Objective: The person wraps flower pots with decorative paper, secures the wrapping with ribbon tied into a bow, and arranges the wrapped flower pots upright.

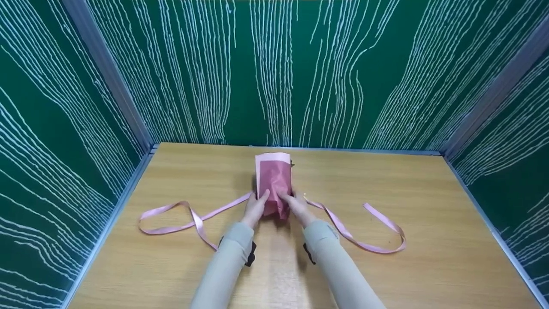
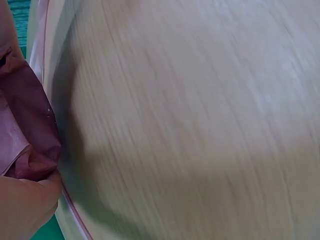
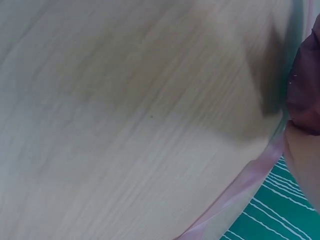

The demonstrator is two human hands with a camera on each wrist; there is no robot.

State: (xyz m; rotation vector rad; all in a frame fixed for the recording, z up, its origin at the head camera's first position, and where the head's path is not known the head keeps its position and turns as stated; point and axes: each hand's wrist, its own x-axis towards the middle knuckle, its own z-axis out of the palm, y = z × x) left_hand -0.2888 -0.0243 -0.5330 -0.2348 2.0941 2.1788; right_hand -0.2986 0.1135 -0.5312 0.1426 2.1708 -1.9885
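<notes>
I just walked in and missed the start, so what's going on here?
A person grips a pink paper bundle between the left hand and the right hand, thumbs on its near side. Pink ribbon lies loosely on the wooden table to either side; whether it passes behind the bundle is hidden.

Green walls [image 1: 386, 56] with wavy white lines, grey corner posts [image 1: 107, 73], pale wood-grain tabletop [image 1: 429, 206] below.

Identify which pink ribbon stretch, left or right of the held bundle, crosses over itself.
The left ribbon stretch: it loops round and crosses itself, whereas the right ribbon stretch bends into an open hook without crossing.
</notes>
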